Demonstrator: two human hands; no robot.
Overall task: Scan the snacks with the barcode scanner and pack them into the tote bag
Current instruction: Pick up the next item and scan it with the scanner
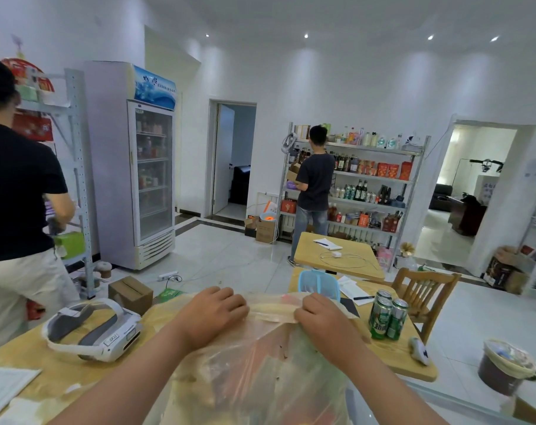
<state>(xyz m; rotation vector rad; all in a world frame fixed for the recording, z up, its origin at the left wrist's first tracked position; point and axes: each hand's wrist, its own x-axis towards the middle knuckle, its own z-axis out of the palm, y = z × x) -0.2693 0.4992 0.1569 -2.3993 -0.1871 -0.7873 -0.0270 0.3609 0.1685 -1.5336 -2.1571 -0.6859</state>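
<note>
A translucent plastic bag (260, 372) stands on the wooden table (413, 360) right in front of me, with packaged snacks dimly showing through its side. My left hand (213, 314) grips the bag's far rim on the left. My right hand (321, 317) pinches the same bunched rim on the right. A white barcode scanner (419, 351) lies on the table at the right, apart from both hands. Green drink cans (387, 315) stand together right of the bag.
A white headset (92, 329) lies on the table at left, papers (3, 391) at the near left corner. A light blue basket (318, 283) sits behind the bag. A person stands close at left, another at the far shelves. A wooden chair and a lined bin (505, 366) are at right.
</note>
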